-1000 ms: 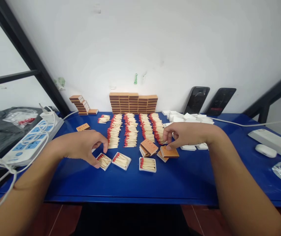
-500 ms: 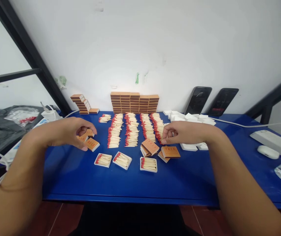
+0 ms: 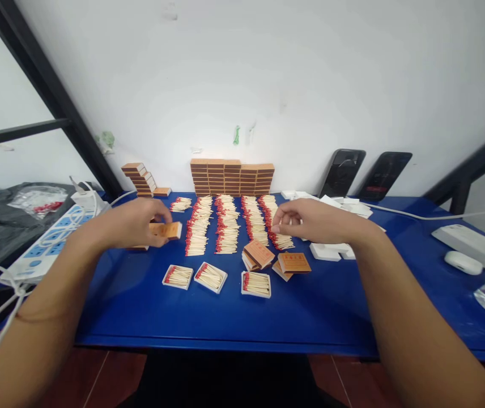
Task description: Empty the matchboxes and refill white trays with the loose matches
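My left hand [image 3: 140, 222] is closed around an orange-topped matchbox [image 3: 173, 230], held between thumb and fingers above the left of the table. Another matchbox is partly hidden below this hand. My right hand [image 3: 297, 220] hovers beside the rightmost row of red-tipped matches [image 3: 274, 224], fingers curled in and thumb near the index; nothing shows between them. In front lie three white trays filled with matches: a left tray [image 3: 178, 276], a middle tray [image 3: 211, 277] and a right tray [image 3: 256, 284]. Orange matchbox sleeves [image 3: 294, 262] lie loosely stacked below my right hand.
Stacked matchboxes [image 3: 233, 178] line the wall, with a smaller stack [image 3: 143, 180] at left. White trays [image 3: 325, 251] are piled behind my right hand. Two phones [image 3: 342, 173] lean on the wall. A power strip [image 3: 55, 243] with cables lies left; a white case [image 3: 463, 263] sits right.
My left hand has taken hold of a matchbox, lifting and turning it slightly rightward. My right hand has risen a little and shifted left, away from the sleeves.
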`<move>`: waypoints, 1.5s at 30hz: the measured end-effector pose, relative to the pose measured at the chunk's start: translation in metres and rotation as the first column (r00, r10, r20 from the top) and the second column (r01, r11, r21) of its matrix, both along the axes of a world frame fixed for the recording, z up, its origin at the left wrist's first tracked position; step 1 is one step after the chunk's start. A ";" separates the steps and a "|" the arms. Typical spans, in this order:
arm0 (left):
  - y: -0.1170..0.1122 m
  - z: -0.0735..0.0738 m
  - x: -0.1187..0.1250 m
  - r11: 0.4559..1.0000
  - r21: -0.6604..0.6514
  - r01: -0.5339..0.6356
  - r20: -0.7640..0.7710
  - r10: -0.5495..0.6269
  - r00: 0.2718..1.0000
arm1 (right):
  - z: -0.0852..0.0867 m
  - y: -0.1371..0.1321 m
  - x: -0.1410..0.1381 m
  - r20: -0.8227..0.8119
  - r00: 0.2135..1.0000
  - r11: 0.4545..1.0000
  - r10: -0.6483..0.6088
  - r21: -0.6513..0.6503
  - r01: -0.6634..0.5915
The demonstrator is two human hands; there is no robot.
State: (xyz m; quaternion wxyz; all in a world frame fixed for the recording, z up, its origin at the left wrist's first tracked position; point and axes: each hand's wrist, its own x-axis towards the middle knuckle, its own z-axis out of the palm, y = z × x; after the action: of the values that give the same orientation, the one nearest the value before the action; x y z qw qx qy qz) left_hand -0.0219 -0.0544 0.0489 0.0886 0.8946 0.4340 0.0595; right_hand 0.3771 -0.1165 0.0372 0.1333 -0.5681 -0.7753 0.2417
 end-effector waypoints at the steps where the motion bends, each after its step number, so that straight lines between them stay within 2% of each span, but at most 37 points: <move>1: -0.003 0.003 0.005 1.000 0.026 0.003 0.013 -0.004 1.000 | -0.001 0.000 -0.008 -0.073 0.997 0.996 -0.012 0.089 0.018; 3: -0.011 0.005 0.019 0.992 0.125 0.031 0.066 -0.039 0.997 | -0.005 -0.002 -0.029 -0.266 0.964 0.972 0.006 0.227 0.057; 5: -0.021 0.000 0.035 0.969 0.235 0.070 0.169 -0.111 0.979 | -0.013 -0.006 -0.053 -0.446 0.894 0.963 0.055 0.260 0.070; 8: -0.032 -0.019 0.059 0.917 0.386 0.106 0.290 -0.229 0.929 | -0.026 -0.016 -0.083 -0.625 0.777 0.977 0.081 0.205 0.063; 11: -0.040 -0.038 0.074 0.881 0.455 0.128 0.373 -0.319 0.871 | -0.035 -0.024 -0.097 -0.732 0.681 0.991 0.011 0.100 0.091; 13: -0.044 -0.043 0.080 0.877 0.471 0.090 0.434 -0.319 0.842 | -0.035 -0.025 -0.099 -0.769 0.638 0.993 -0.043 0.038 0.113; 16: -0.047 -0.042 0.084 0.881 0.472 0.016 0.475 -0.269 0.838 | -0.030 -0.026 -0.098 -0.783 0.616 0.990 -0.081 0.007 0.139; 19: -0.046 -0.041 0.083 0.853 0.521 0.024 0.452 -0.300 0.840 | -0.026 -0.026 -0.098 -0.774 0.628 0.990 -0.087 0.001 0.138; 23: -0.038 -0.046 0.077 0.772 0.633 0.061 0.431 -0.417 0.801 | -0.025 -0.025 -0.095 -0.752 0.651 0.988 -0.102 -0.003 0.151; 25: -0.034 -0.046 0.073 0.761 0.647 0.044 0.438 -0.418 0.796 | -0.026 -0.023 -0.092 -0.751 0.652 0.986 -0.109 0.005 0.169; 28: -0.032 -0.040 0.067 0.799 0.601 -0.001 0.466 -0.349 0.813 | -0.024 -0.020 -0.086 -0.761 0.640 0.982 -0.109 0.016 0.187; 33: -0.029 -0.018 0.053 0.871 0.492 0.008 0.486 -0.282 0.827 | -0.010 -0.015 -0.066 -0.739 0.666 0.976 -0.101 0.057 0.210; 35: -0.027 -0.008 0.044 0.875 0.484 -0.021 0.489 -0.251 0.835 | 0.001 -0.016 -0.050 -0.673 0.736 0.978 -0.069 0.100 0.182; 37: -0.026 0.001 0.035 0.850 0.520 -0.082 0.489 -0.218 0.845 | 0.013 -0.017 -0.030 -0.518 0.856 0.990 -0.002 0.121 0.076; 40: -0.025 0.013 0.023 0.814 0.560 -0.156 0.478 -0.164 0.863 | 0.029 -0.021 0.001 -0.227 0.969 0.995 0.096 0.010 -0.097; 42: -0.023 0.018 0.016 0.854 0.505 -0.126 0.441 -0.130 0.888 | 0.033 -0.022 0.017 -0.099 0.986 0.981 0.136 -0.124 -0.148; 45: -0.016 0.021 0.007 0.932 0.363 -0.021 0.322 -0.104 0.941 | 0.031 -0.019 0.028 -0.037 0.988 0.952 0.147 -0.264 -0.152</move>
State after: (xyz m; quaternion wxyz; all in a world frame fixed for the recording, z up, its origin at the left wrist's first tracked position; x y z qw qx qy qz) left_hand -0.0148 -0.0705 0.0695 -0.0031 0.8812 0.3748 0.2880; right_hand 0.4054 -0.1351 0.0684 0.0434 -0.5185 -0.7754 0.3578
